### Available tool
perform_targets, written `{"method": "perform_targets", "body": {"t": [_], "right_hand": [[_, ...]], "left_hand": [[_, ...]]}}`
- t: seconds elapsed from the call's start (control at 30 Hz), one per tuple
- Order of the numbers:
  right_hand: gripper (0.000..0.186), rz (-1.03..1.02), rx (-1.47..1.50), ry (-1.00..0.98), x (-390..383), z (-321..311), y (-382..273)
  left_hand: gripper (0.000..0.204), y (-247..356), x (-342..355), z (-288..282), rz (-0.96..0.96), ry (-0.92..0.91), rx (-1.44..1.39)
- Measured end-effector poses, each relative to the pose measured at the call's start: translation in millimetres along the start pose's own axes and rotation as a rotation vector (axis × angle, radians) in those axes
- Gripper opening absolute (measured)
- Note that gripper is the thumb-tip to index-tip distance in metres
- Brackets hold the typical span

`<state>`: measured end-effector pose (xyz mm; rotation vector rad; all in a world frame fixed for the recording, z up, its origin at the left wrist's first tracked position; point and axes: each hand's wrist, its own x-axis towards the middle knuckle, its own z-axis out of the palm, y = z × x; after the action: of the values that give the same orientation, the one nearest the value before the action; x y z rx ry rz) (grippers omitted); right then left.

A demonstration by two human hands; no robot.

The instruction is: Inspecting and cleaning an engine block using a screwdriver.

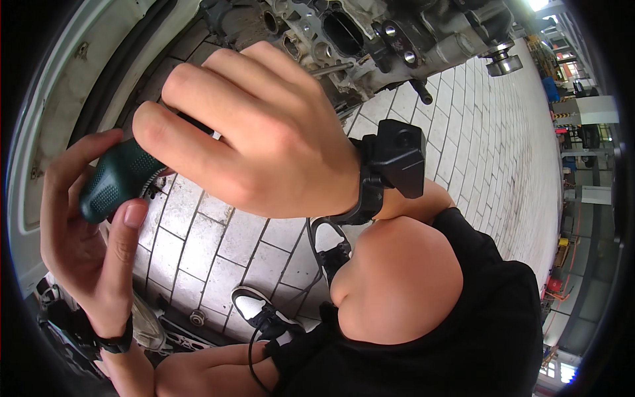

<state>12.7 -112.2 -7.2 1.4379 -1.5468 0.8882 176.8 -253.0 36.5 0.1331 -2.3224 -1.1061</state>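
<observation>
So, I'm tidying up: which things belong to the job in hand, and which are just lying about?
Job, likely:
- dark green handle, in the left hand
- engine, perhaps

Lying about, seemingly:
- round metal piece, below
- blue object, far right

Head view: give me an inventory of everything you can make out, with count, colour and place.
Textured tool grip: 1, dark green, left, in the left hand
Engine: 1, metallic grey and black, top centre
Vehicle body panel: 1, pale, left edge
Tiled floor: 1, white with dark joints, centre
Ring-shaped part: 1, metallic, lower left
Workshop equipment: several, mixed colours, right edge
Wrist-mounted device: 1, black, right wrist
Wristband: 1, black, left wrist
Shoes: 2, black and white, lower centre
Clothing: black, lower right
Left hand: 1, bare, left, around the grip
Right hand: 1, bare, upper centre, fingers curled, contents hidden
</observation>
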Motion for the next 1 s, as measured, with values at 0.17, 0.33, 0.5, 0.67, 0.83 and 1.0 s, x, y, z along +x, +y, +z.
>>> {"method": "perform_targets", "body": {"t": [0.17, 0.33, 0.5, 0.67, 0.83, 1.0], "right_hand": [[0.014, 0.078, 0.05, -0.072, 1.9, -6.0, -6.6], [0.014, 0.07, 0.097, -0.089, 0.3, -0.4, -8.7], [0.016, 0.051, 0.171, -0.096, -3.7, 9.9, -7.0], [0.02, 0.049, 0.104, -0.124, -5.7, 3.4, -1.5], [0.022, 0.073, 0.152, -0.118, -5.4, 5.9, -0.3], [0.022, 0.044, 0.146, -0.107, -5.3, 8.6, 4.6]], "left_hand": [[0.04, -10.3, -5.6, -13.1, -0.213, -0.075, -0.076], [0.036, -22.0, -12.5, -7.7, -0.267, 0.061, -0.119], [0.035, -21.4, -15.7, -6.2, -0.293, 0.044, -0.118], [0.033, -17.8, -6.9, 0.0, -0.288, 0.012, -0.12], [0.033, -21.3, -6.7, 3.1, -0.326, 0.025, -0.167], [0.035, -22.2, -5.4, 5.8, -0.337, 0.041, -0.151]]}}
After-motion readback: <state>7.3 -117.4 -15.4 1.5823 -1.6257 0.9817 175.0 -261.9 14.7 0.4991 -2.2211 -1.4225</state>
